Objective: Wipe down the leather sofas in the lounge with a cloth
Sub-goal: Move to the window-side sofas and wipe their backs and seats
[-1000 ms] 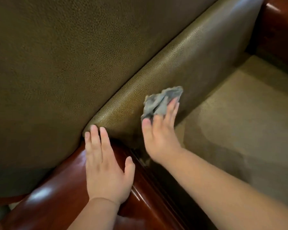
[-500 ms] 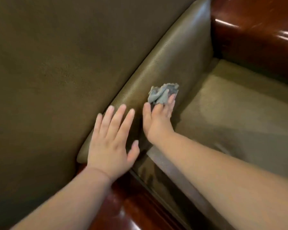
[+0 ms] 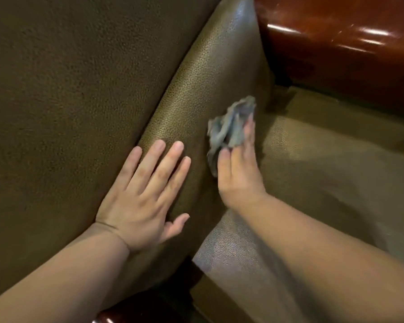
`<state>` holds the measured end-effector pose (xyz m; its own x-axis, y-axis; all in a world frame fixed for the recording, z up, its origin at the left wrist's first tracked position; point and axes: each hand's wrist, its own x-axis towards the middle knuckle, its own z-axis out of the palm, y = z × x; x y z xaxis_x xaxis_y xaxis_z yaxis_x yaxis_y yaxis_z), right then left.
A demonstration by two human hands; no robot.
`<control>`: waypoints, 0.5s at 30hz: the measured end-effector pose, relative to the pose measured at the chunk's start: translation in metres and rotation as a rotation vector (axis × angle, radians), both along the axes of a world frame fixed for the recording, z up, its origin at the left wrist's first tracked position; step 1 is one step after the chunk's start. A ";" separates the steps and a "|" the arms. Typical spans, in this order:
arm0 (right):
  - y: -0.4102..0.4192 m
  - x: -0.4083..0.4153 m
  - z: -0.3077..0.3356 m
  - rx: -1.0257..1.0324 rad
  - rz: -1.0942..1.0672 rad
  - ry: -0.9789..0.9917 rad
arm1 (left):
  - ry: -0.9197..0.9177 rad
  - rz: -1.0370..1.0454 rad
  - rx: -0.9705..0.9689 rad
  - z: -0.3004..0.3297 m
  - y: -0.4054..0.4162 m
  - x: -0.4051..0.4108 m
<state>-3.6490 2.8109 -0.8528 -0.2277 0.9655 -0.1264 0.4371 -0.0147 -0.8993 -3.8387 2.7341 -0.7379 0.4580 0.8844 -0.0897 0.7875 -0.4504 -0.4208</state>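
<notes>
One crumpled cloth [image 3: 231, 127], upward-right diagonal

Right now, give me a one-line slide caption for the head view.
Right hand presses grey cloth against leather sofa while left hand lies flat.

Olive leather sofa [image 3: 208, 73], pebbled grain; left hand [image 3: 142, 201] flat on near backrest roll; crumpled grey cloth [image 3: 229, 129] pressed against it, right, under right hand [image 3: 238, 173].
</notes>
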 end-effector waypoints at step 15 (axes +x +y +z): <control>0.131 0.010 0.022 -0.360 -0.517 0.000 | -0.052 -0.022 0.028 -0.003 -0.002 0.002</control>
